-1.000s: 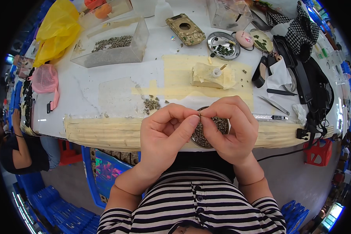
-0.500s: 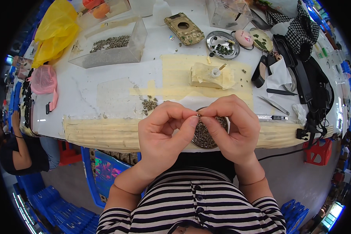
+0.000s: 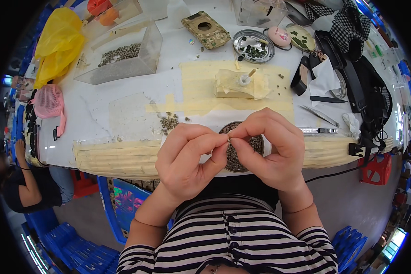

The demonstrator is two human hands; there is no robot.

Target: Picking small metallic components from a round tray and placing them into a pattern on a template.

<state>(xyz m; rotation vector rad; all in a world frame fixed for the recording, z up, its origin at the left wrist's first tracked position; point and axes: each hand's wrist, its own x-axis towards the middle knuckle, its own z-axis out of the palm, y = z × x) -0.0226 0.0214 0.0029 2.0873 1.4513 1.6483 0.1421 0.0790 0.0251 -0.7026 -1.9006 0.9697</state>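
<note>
My left hand (image 3: 187, 157) and my right hand (image 3: 271, 148) meet fingertip to fingertip near the table's front edge. Pinched between them is a tiny part (image 3: 229, 139), too small to make out its kind. Both hands have thumb and forefinger closed on it. Just beneath them sits a round dish (image 3: 237, 168) full of small grey-brown pieces, partly covered by my fingers. A loose heap of similar small pieces (image 3: 169, 122) lies on the table, left of the dish. Beyond my hands stands a tape-covered block (image 3: 230, 87) holding a small white pot with a stick in it.
A clear bin (image 3: 116, 57) of small pieces stands far left, near a yellow bag (image 3: 59, 43) and a pink strainer (image 3: 49, 101). A camouflage model hull (image 3: 206, 31) and a metal plate (image 3: 254, 45) are at the back. Tweezers (image 3: 319, 115) lie right. Another person sits at far left.
My fingertips have shifted slightly, with the left hand turned a little and its fingers more curled. The whole view has shifted a little. The tiny part stays pinched between both hands.
</note>
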